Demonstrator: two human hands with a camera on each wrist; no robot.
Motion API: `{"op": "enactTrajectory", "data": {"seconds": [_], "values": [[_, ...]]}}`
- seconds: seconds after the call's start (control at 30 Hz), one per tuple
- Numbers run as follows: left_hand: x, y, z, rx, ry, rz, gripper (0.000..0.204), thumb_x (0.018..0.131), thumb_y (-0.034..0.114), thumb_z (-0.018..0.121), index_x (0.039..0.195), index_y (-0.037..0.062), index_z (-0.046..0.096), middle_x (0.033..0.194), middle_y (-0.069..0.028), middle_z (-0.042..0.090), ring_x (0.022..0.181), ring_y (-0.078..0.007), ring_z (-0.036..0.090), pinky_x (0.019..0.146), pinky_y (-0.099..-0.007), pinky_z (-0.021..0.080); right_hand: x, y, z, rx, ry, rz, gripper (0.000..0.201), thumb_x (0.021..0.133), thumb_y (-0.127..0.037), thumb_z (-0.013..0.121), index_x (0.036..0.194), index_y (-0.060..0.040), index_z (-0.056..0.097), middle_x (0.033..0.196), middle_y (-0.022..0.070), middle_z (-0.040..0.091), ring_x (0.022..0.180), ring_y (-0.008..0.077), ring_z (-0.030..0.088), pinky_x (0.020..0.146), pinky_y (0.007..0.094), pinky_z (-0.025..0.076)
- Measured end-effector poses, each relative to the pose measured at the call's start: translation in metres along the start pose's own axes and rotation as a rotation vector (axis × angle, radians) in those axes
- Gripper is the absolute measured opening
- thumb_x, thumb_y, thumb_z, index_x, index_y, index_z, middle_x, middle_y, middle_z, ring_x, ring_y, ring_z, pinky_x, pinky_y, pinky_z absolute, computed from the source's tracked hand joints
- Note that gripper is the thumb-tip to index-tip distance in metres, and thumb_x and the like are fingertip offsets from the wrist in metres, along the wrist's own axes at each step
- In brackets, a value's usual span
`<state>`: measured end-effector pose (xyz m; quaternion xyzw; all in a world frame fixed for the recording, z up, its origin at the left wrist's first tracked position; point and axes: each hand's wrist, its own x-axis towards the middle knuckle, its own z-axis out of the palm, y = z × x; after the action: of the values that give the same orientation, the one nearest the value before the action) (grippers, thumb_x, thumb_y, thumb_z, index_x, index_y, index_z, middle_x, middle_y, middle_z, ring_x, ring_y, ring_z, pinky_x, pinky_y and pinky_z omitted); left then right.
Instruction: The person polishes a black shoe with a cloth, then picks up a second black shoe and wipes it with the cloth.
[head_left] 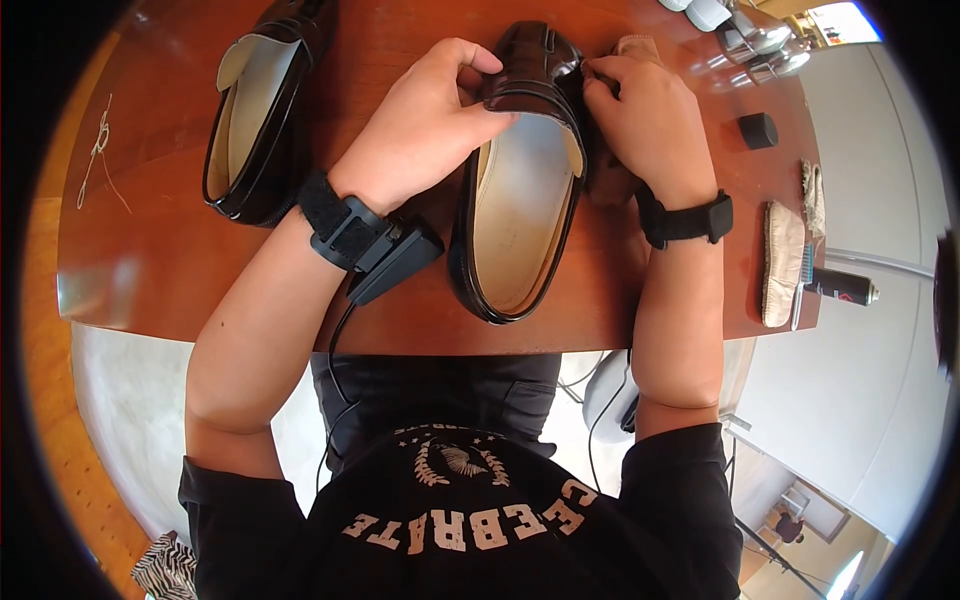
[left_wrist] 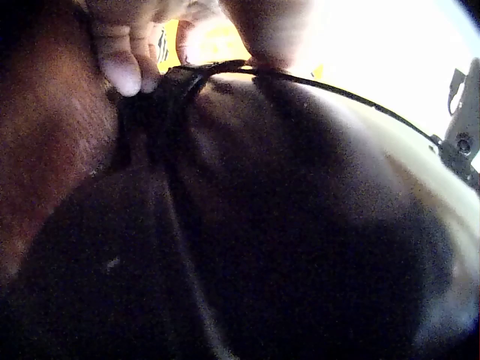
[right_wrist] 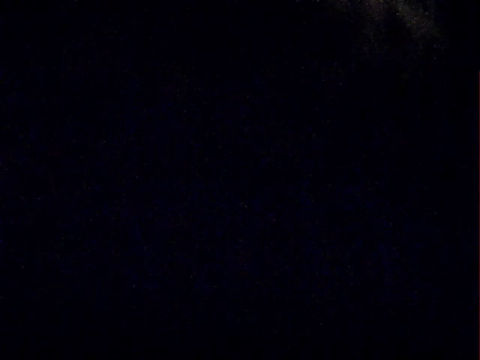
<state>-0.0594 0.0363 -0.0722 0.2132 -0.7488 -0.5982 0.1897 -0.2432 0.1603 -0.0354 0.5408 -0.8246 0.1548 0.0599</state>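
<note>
A dark brown, glossy loafer [head_left: 520, 220] with a pale insole lies in front of me, its toe pointing away. My left hand [head_left: 420, 110] grips it, thumb at the edge of the tongue and fingers along the left side. In the left wrist view the fingers [left_wrist: 124, 71] show at the top, beyond the dark leather. My right hand [head_left: 645, 115] has its fingers curled on a brown cloth [head_left: 612, 180] against the shoe's right side; part of the cloth lies under the palm. The right wrist view is almost black.
The matching loafer [head_left: 255, 110] stands at the left, near a thin string [head_left: 100, 150]. At the right are a small black cylinder [head_left: 757, 130], a beige pad [head_left: 780, 260] and a black spray can [head_left: 845, 286]. Shiny metal items [head_left: 765, 45] stand at the back right of the table [head_left: 400, 320].
</note>
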Motion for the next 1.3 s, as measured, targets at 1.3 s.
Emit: {"op": "enactTrajectory", "data": {"seconds": [1.3], "values": [[0.000,0.004,-0.001,0.003,-0.008,-0.003,0.048,0.088,0.011,0.074,0.132,0.0013,0.056,0.114,-0.0089,0.060,0.093,-0.0129,0.060,0.085,-0.0269,0.050,0.006,0.006,0.010,0.224,0.129,-0.005,0.014,0.086,-0.015,0.064,0.084,-0.0038,0.072,0.100,0.0131,0.069,0.086,0.0382,0.067,0.077,0.0454,0.054]]}}
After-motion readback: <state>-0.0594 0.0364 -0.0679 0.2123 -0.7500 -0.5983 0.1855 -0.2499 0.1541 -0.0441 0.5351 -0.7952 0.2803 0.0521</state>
